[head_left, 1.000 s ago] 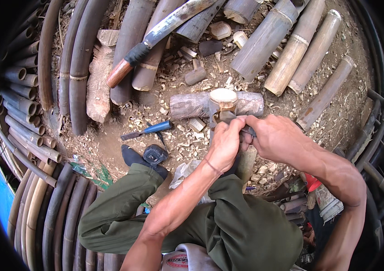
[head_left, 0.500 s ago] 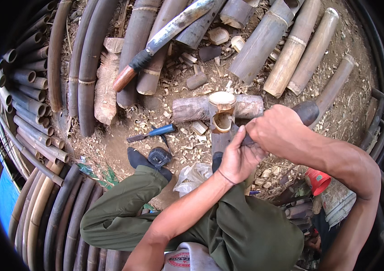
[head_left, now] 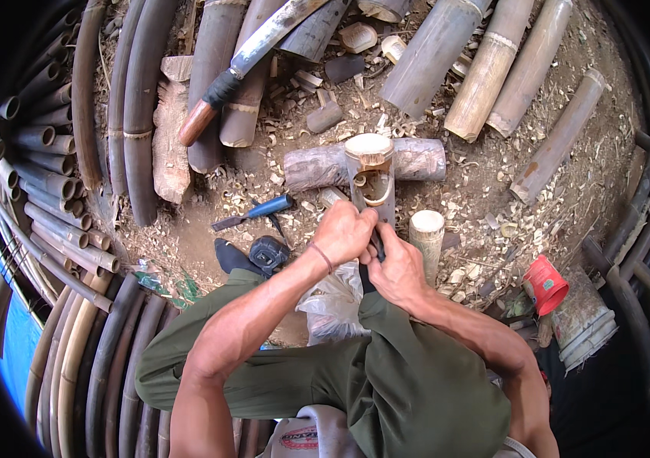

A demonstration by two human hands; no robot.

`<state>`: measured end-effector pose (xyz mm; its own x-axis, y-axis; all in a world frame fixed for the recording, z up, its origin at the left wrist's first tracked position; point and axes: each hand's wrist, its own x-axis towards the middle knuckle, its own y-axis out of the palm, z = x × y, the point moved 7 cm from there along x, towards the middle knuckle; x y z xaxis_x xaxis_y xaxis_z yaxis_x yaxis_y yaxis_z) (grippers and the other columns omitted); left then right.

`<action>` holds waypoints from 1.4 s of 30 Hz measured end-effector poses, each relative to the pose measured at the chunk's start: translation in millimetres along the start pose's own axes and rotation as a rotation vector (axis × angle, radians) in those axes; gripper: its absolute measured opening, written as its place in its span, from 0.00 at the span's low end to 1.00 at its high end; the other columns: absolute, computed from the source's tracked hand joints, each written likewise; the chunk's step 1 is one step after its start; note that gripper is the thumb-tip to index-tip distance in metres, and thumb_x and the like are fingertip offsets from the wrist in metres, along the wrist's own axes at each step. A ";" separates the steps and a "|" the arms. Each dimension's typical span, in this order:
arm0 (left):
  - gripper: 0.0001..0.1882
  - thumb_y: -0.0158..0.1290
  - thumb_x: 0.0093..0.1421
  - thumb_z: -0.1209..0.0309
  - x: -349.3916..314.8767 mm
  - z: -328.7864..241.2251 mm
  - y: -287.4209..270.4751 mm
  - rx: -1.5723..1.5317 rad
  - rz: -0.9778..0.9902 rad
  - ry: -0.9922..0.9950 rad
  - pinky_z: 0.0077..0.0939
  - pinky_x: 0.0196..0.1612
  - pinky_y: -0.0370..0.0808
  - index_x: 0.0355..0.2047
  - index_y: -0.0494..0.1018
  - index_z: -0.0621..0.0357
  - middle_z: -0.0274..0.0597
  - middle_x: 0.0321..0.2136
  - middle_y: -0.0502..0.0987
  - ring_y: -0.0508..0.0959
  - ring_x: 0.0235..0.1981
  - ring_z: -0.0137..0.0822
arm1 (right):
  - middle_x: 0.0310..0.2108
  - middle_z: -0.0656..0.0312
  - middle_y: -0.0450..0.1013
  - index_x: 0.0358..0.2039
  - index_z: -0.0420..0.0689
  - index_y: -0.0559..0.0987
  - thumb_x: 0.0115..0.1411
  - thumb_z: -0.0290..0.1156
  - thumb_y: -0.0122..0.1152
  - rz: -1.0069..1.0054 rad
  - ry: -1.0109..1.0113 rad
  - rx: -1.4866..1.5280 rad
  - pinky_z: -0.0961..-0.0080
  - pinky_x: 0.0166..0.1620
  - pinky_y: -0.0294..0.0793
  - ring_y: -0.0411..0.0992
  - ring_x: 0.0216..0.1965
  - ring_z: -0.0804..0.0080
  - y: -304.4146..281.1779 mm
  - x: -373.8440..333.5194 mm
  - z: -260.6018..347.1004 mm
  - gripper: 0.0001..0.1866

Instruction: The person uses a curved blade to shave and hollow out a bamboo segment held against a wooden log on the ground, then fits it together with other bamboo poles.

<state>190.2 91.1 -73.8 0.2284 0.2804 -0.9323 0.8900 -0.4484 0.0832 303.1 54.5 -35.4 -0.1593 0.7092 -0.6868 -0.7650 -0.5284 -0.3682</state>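
Note:
A bamboo tube [head_left: 371,166] with a pale cut top end and a hollow notch in its side leans on a short log [head_left: 312,169], pointing away from me. Inside the notch a pale curled strip shows. Just below the notch both my hands meet over the tube. My left hand [head_left: 346,231] is closed in a fist, and my right hand [head_left: 400,267] is closed against it, thumb stretched forward. Between them a slim dark piece shows, like a handle; my fingers hide most of it. A dark-covered foot is partly seen beneath the hands.
A blue-handled chisel [head_left: 270,206] and a tape measure [head_left: 269,253] lie left of my hands. Beyond are a large knife [head_left: 222,90] and bamboo poles [head_left: 437,53]. An upright wood piece [head_left: 426,229], a red cup [head_left: 546,284] and a bucket [head_left: 586,328] stand to the right.
Both hands have moved left, from the tube's right side to over it. The dark rounded object beyond my right hand no longer shows. The upright wood piece has come into sight.

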 end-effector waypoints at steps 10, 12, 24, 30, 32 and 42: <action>0.23 0.45 0.71 0.54 -11.2 1.1 53.7 -0.647 0.107 0.275 0.22 0.22 0.70 0.44 0.78 0.63 0.39 0.25 0.77 0.70 0.16 0.26 | 0.37 0.45 0.77 0.54 0.40 0.67 0.56 0.31 0.59 0.380 -0.216 -0.461 0.57 0.38 0.79 0.78 0.35 0.44 -76.5 -0.4 34.9 0.25; 0.26 0.43 0.72 0.53 -6.2 2.8 85.0 -0.977 0.331 0.228 0.23 0.32 0.71 0.59 0.69 0.59 0.35 0.26 0.76 0.71 0.22 0.25 | 0.32 0.49 0.78 0.53 0.39 0.68 0.56 0.30 0.59 0.455 -0.309 -0.923 0.62 0.32 0.80 0.80 0.29 0.52 -93.0 6.6 43.1 0.24; 0.21 0.48 0.70 0.58 -45.2 13.2 41.4 -0.639 -0.089 0.049 0.17 0.18 0.65 0.49 0.78 0.63 0.33 0.16 0.73 0.68 0.15 0.21 | 0.36 0.47 0.78 0.54 0.40 0.66 0.54 0.33 0.64 0.425 -0.259 -0.433 0.59 0.31 0.79 0.79 0.31 0.51 -51.2 -9.8 35.9 0.28; 0.26 0.42 0.72 0.53 -16.4 -1.9 80.2 -1.098 0.324 0.167 0.23 0.31 0.69 0.59 0.69 0.60 0.32 0.24 0.74 0.68 0.21 0.25 | 0.30 0.52 0.78 0.51 0.37 0.70 0.55 0.30 0.61 0.466 -0.332 -0.955 0.65 0.30 0.80 0.80 0.29 0.57 -90.4 7.5 61.5 0.23; 0.26 0.42 0.72 0.53 -8.8 -4.6 105.3 -1.444 0.378 -0.017 0.24 0.31 0.69 0.59 0.68 0.60 0.32 0.23 0.73 0.69 0.22 0.25 | 0.28 0.49 0.78 0.48 0.36 0.73 0.56 0.30 0.61 0.582 -0.342 -1.113 0.67 0.29 0.79 0.81 0.29 0.58 -91.9 20.8 61.5 0.20; 0.22 0.51 0.65 0.58 -11.5 25.8 29.2 -0.540 -0.017 -0.065 0.28 0.14 0.61 0.29 0.79 0.68 0.38 0.11 0.70 0.66 0.10 0.30 | 0.27 0.41 0.77 0.53 0.37 0.68 0.54 0.29 0.59 0.430 0.143 -0.151 0.52 0.36 0.76 0.77 0.32 0.39 -34.3 6.4 18.2 0.25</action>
<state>203.4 52.9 -69.8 0.2023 0.2227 -0.9537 0.9735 0.0601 0.2205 317.0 85.6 -15.8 -0.3463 0.3453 -0.8723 -0.5476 -0.8293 -0.1109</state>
